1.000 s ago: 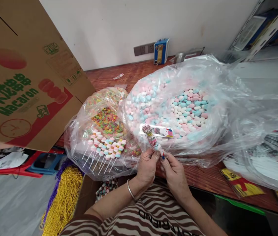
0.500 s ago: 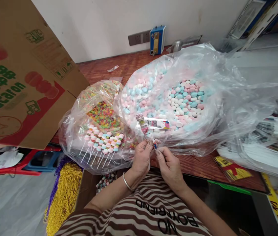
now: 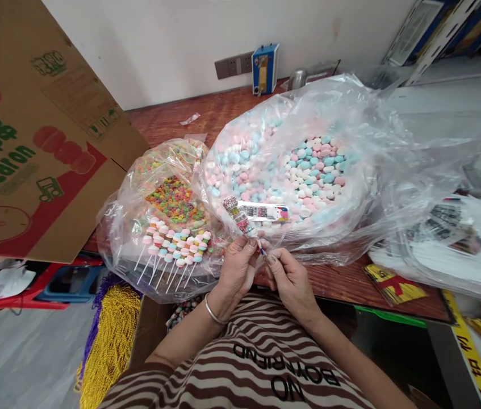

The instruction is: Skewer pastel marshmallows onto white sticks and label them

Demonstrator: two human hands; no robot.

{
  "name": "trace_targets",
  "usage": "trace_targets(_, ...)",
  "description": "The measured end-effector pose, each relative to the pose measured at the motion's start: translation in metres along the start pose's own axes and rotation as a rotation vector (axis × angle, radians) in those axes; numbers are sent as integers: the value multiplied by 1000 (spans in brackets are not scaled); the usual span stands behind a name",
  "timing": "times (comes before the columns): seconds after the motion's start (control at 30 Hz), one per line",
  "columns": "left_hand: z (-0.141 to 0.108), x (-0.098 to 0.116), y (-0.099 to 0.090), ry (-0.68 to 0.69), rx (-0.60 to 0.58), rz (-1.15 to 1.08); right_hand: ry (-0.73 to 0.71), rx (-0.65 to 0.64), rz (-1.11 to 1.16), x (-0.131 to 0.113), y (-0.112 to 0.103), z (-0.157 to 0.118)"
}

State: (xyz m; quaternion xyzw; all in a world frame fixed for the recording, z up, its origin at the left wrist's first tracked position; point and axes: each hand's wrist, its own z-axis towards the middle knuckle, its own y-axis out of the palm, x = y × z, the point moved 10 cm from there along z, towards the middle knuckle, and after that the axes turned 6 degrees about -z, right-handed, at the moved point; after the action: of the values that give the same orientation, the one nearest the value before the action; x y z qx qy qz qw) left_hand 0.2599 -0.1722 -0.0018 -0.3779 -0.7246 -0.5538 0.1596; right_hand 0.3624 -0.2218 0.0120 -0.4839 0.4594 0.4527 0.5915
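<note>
My left hand (image 3: 238, 267) pinches the lower end of a small printed wrapper (image 3: 240, 218) that points up and to the left. A thin dark blue tie (image 3: 261, 248) at that end runs to the closed fingertips of my right hand (image 3: 289, 281). Just beyond the hands, a white printed packet (image 3: 263, 212) lies on a big clear bag of pink, blue and white candies (image 3: 314, 170). To the left, several candy skewers on white sticks (image 3: 176, 244) rest on a clear bag of small colourful candies (image 3: 178, 201).
A large cardboard box (image 3: 48, 142) stands at the left. A blue device (image 3: 264, 69) is by the wall sockets. Gold tassels (image 3: 110, 346) hang below at the left. Papers (image 3: 453, 238) and a yellow-and-red packet (image 3: 396, 284) lie at the right.
The view has shifted slightly. The wrapper leans further left, and more of the dark tie shows between my hands. My fingers remain closed.
</note>
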Motion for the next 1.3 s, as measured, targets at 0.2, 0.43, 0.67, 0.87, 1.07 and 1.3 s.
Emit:
trace_targets(0.2, -3, -2, -4, 152, 81, 72, -67, 253, -166, -20, -17, 6)
trace_targets(0.43, 0, -2, -4, 73, -157, 283, 358, -249, 628, 19, 32, 3)
trace_targets(0.67, -8, -27, 18, -134, -427, 385, 407, -589, 769, 18, 43, -29)
trace_targets(0.87, -5, 1, 26, 189, -357, 618, 182, 324, -596, 37, -110, -50)
trace_targets(1.07, -15, -3, 46, 258, -474, 1187, 245, 315, -1180, 69, -138, -51)
trace_targets(1.3, -22, 10, 57, 484, -546, 1513, 206, 194, -715, 55, -139, -56)
